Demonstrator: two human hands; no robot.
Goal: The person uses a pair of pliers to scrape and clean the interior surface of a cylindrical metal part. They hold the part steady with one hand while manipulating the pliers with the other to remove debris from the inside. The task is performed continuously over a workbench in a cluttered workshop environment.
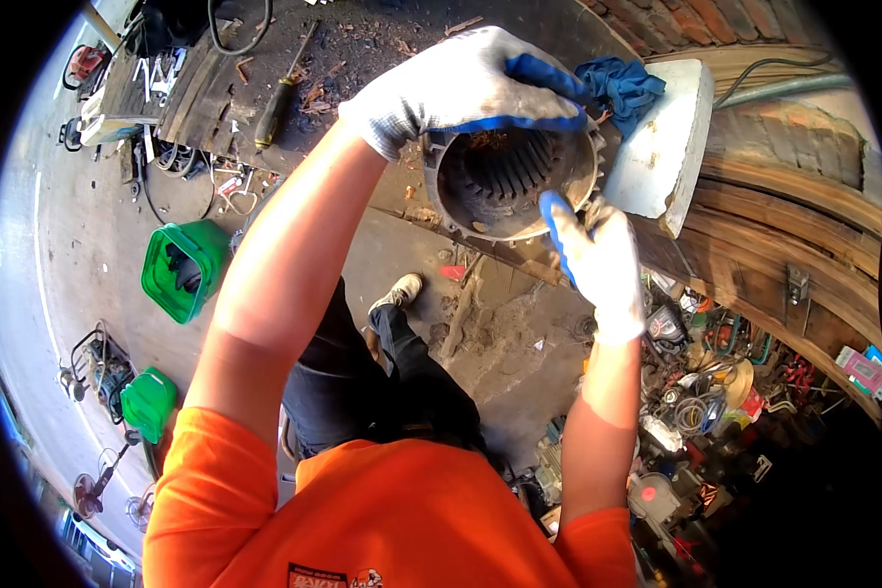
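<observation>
A metal electric motor housing (456, 192) lies on the dirty workbench with its round opening towards me. Its inner wall shows a ring of dark slots, and a tuft of copper-coloured wire (487, 140) sits at the upper part. My left hand (496, 84), in a white glove with blue coating, reaches over the top and holds the far rim; its fingertips partly hide that edge. Gloved the same way, my right hand (595, 253) grips the near right rim, thumb towards the opening. A crumpled blue cloth (621, 92) lies just beyond the housing.
A screwdriver (275, 114) lies on the littered workbench (367, 44). Right of the housing leans a white slab (661, 147). Green buckets (184, 272) stand on the floor at left. Mixed scrap and wire coils (694, 411) pile up below the timber planks (794, 242).
</observation>
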